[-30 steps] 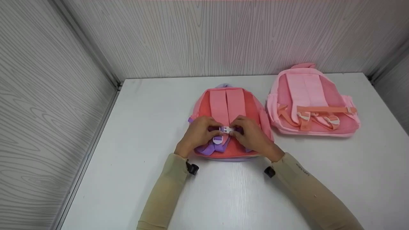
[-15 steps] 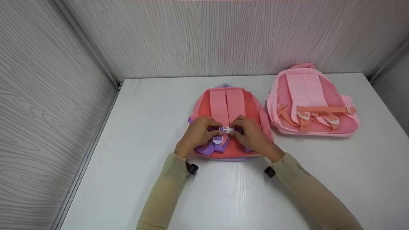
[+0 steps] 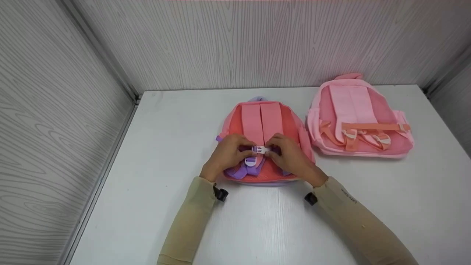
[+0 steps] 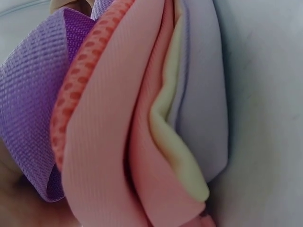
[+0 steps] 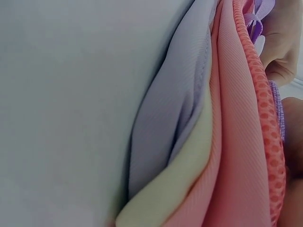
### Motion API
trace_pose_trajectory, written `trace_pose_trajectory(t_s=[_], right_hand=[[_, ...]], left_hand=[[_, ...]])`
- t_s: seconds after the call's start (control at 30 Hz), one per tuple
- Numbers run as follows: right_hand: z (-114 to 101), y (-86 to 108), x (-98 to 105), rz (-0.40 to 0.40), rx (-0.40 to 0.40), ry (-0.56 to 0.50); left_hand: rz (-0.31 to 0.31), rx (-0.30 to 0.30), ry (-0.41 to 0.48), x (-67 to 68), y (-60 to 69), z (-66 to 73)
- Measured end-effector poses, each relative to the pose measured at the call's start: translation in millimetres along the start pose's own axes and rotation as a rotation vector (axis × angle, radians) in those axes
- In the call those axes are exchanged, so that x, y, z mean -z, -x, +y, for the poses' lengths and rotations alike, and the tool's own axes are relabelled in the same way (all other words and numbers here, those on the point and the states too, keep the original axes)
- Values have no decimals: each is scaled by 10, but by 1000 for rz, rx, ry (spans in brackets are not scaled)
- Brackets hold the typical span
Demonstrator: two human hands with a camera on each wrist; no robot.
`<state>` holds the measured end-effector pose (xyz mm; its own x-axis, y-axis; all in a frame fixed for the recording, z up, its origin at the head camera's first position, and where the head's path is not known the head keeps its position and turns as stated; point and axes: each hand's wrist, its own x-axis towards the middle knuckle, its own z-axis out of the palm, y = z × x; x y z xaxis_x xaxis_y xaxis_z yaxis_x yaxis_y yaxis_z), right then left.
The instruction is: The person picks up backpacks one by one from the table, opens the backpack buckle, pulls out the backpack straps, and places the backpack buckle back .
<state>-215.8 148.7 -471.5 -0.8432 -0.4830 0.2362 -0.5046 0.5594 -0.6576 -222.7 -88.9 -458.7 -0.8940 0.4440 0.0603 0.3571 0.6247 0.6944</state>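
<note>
Two hands, one buckle (image 3: 261, 149)! Left hand (image 3: 229, 152) pinches one end, right hand (image 3: 290, 155) the other, fingertips close, above the lower part of the coral bag (image 3: 251, 117). It lies straps-up on the table (image 3: 173, 140), purple strap (image 3: 240, 172) beside the left hand, pink bag (image 3: 357, 101) to the right.

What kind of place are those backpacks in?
Perhaps a work booth: wood-grain panels stand on three sides of a white table, where a coral backpack and a pink backpack lie.
</note>
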Motion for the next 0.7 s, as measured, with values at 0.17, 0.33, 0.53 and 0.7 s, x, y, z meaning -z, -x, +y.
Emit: trace_pose_trajectory(t_s=[0.17,0.33,0.53,0.7], right_hand=[[4,0,2,-6,-20,-1],[7,4,7,-10,-36,0],[10,1,9,-13,-31,-5],[12,1,13,-15,-34,-10]], left_hand=[[-8,14,-1,15,6,9],[-17,20,-3,22,4,2],[-21,18,-8,31,7,-18],[-26,16,-2,40,9,-20]])
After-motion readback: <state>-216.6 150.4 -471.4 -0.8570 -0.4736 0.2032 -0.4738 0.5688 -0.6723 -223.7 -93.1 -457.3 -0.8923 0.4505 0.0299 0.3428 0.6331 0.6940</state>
